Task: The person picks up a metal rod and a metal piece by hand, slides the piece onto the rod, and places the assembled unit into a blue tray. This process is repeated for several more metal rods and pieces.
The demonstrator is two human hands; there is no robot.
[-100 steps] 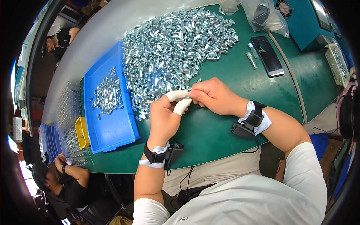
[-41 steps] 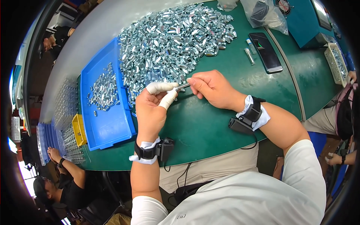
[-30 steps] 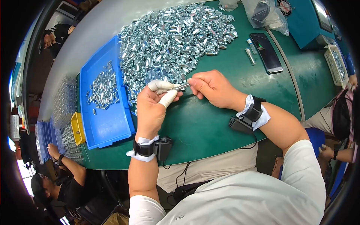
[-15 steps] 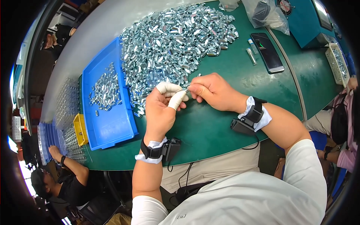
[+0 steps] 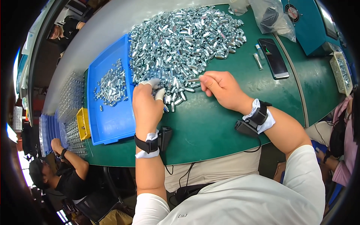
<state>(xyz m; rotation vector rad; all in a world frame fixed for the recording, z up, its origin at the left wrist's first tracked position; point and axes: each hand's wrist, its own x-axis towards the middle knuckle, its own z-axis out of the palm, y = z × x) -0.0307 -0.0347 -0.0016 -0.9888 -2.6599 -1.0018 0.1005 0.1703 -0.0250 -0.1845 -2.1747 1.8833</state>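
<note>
A large heap of shiny silver long hex nuts [image 5: 180, 45] spreads over the green table. My left hand [image 5: 147, 107], with white covers on its thumb and forefinger, is at the heap's near left edge beside the blue tray [image 5: 114, 134]. Its thumb and forefinger are apart around loose nuts; the other fingers are largely hidden. To the right of the heap's near edge, my right hand [image 5: 225, 90] is closed, pinching a thin metal rod [image 5: 194, 80] that points left over the nuts. A smaller batch of nuts [image 5: 112, 88] lies in the tray.
A black phone [image 5: 273, 58] and two small tubes [image 5: 258, 61] lie right of the heap. Beyond are a plastic bag [image 5: 272, 18], a teal machine [image 5: 305, 26] and a pale basket [image 5: 340, 75]. A yellow bin [image 5: 83, 123] stands left of the tray. Other people sit around.
My hands were together in front of the heap and have parted. The left has moved left to the nuts, the right slightly right, where the rod now shows. Several nuts now show at the near edge.
</note>
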